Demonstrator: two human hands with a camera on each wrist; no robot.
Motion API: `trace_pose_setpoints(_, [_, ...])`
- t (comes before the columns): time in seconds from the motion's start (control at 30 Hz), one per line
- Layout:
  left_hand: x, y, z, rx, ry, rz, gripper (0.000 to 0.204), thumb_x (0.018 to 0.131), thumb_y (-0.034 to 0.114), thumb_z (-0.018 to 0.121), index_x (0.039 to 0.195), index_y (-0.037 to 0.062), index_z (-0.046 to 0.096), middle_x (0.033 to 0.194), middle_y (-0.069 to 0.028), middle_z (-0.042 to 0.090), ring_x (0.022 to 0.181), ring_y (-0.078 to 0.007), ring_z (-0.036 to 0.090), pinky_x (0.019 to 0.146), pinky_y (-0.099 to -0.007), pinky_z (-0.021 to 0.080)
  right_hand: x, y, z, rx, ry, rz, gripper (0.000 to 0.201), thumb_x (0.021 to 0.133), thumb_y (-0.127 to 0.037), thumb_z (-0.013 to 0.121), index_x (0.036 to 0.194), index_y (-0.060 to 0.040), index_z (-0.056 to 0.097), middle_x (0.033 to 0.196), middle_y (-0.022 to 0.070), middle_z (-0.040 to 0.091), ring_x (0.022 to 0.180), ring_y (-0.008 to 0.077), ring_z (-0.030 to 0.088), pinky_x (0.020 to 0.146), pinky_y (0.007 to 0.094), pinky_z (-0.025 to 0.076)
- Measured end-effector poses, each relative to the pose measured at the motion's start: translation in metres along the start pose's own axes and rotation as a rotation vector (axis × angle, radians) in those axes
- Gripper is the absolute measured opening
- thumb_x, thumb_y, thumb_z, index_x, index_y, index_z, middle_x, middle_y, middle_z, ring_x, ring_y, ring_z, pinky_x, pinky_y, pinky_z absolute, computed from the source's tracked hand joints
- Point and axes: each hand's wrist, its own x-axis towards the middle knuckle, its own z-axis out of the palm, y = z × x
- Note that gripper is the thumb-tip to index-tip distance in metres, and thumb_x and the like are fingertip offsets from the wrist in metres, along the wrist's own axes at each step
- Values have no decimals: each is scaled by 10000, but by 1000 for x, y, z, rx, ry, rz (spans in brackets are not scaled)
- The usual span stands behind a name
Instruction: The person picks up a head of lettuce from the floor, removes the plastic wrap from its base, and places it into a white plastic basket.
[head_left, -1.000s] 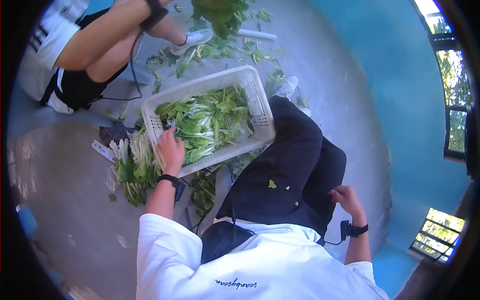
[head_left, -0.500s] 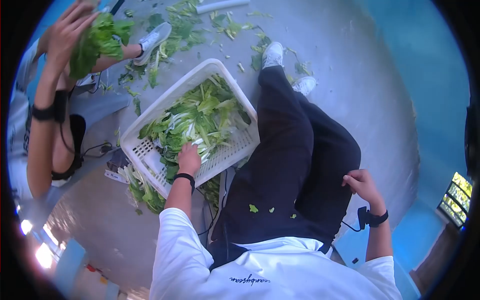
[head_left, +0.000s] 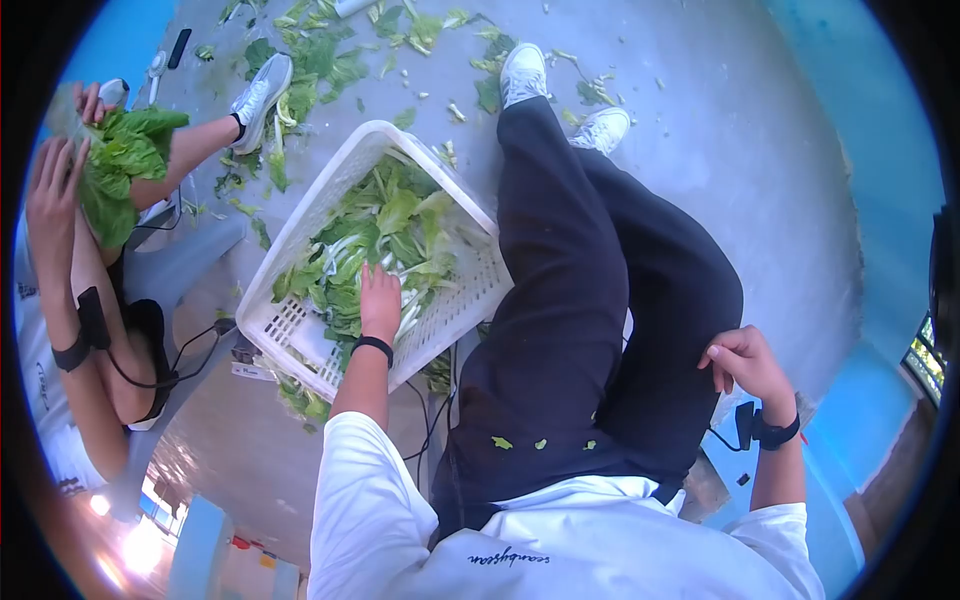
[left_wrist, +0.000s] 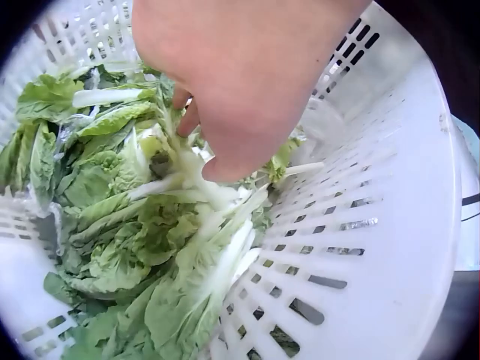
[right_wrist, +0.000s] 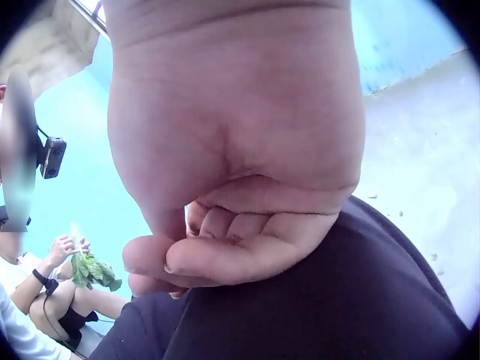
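**Left hand in basket of greens; right hand idle on knee**

The left hand [head_left: 379, 293] was down in the leafy greens [head_left: 380, 240] that filled a white slotted basket [head_left: 290, 330], which stood on the grey concrete floor [head_left: 720, 110] beside the person's dark trousers [head_left: 590, 300]. In the left wrist view its fingers [left_wrist: 225, 161] were curled into the pale stems; whether the grip had closed on a stem could not be told. The right hand [head_left: 745, 362] rested on the right knee, fingers loosely curled and holding nothing.

The floor was littered with leaf scraps [head_left: 330, 55] around the white shoes [head_left: 522, 72]. A turquoise wall [head_left: 880, 150] bounded the floor on the right. At left a second person [head_left: 90, 330] sat holding a bunch of greens [head_left: 120, 165] in both hands.
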Motion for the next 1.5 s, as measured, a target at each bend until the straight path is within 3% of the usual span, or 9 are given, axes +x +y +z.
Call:
trace_pose_setpoints(0.17, [-5, -5, 3, -153, -202, -63, 303, 970, 209, 503, 1244, 163, 623, 1311, -68, 597, 1400, -279, 396, 1197, -543, 191, -1, 9, 10, 39, 11, 38, 320, 1006, -193, 539, 833, 12, 714, 572, 48, 637, 493, 103, 620, 489, 218, 486])
trace_pose_setpoints(0.4, [0, -24, 10, 25, 336, 91, 266, 944, 195, 538, 1177, 178, 664, 1250, -39, 590, 1295, -245, 452, 1138, -498, 298, -5, 8, 12, 25, 64, -22, 342, 1013, -206, 520, 826, 18, 699, 565, 58, 633, 473, 109, 602, 474, 235, 477])
trace_pose_setpoints(0.5, [-15, -21, 13, -40, 103, -8, 238, 940, 177, 538, 1140, 180, 667, 1239, -34, 603, 1252, -236, 488, 1133, -478, 310, -8, 14, 11, 72, 32, 1, 337, 1013, -201, 517, 829, 13, 702, 565, 54, 632, 479, 104, 603, 477, 231, 476])
trace_pose_setpoints(0.73, [11, -42, 6, -101, 3, -131, 167, 868, 146, 587, 948, 115, 730, 1113, -86, 653, 1209, -264, 529, 1118, -465, 310, -3, 6, 9, 90, 44, -3, 317, 1011, -190, 542, 840, 16, 710, 575, 50, 628, 492, 91, 597, 491, 222, 471])
trace_pose_setpoints(0.83, [-9, -51, 1, -137, 324, -45, 175, 874, 140, 580, 845, 111, 750, 1100, -80, 673, 1222, -266, 516, 1104, -474, 329, 1, 3, 12, 86, 35, 4, 320, 1012, -191, 541, 838, 17, 711, 569, 51, 627, 490, 95, 601, 493, 223, 476])
trace_pose_setpoints(1.07, [-65, -43, 0, -579, 221, -2, 148, 868, 123, 562, 951, 59, 667, 876, -161, 692, 880, -364, 669, 956, -510, 452, 2, 2, 8, 83, -13, -18, 322, 1011, -191, 538, 843, 21, 712, 578, 60, 645, 480, 104, 609, 493, 227, 483])
trace_pose_setpoints(1.17, [-65, -20, 14, -847, 93, -181, 139, 873, 127, 556, 931, 50, 655, 886, -185, 691, 886, -389, 665, 854, -534, 492, 4, 2, 6, 103, -20, -14, 321, 1013, -187, 536, 846, 22, 714, 584, 64, 652, 484, 106, 617, 494, 227, 488])
trace_pose_setpoints(1.3, [-38, -10, 31, -774, 138, -251, 223, 858, 115, 554, 1066, 59, 612, 898, -203, 685, 869, -422, 658, 778, -564, 497, 4, 5, 5, 132, -31, 15, 315, 1015, -178, 537, 853, 25, 716, 590, 66, 659, 490, 109, 627, 495, 222, 491])
trace_pose_setpoints(1.5, [-1, 4, 32, -531, 85, -272, 501, 821, 118, 611, 1321, 152, 595, 916, -116, 679, 892, -323, 647, 787, -472, 490, 14, 4, -8, 134, -102, 6, 338, 1020, -194, 527, 856, 35, 714, 605, 84, 678, 493, 121, 643, 489, 229, 503])
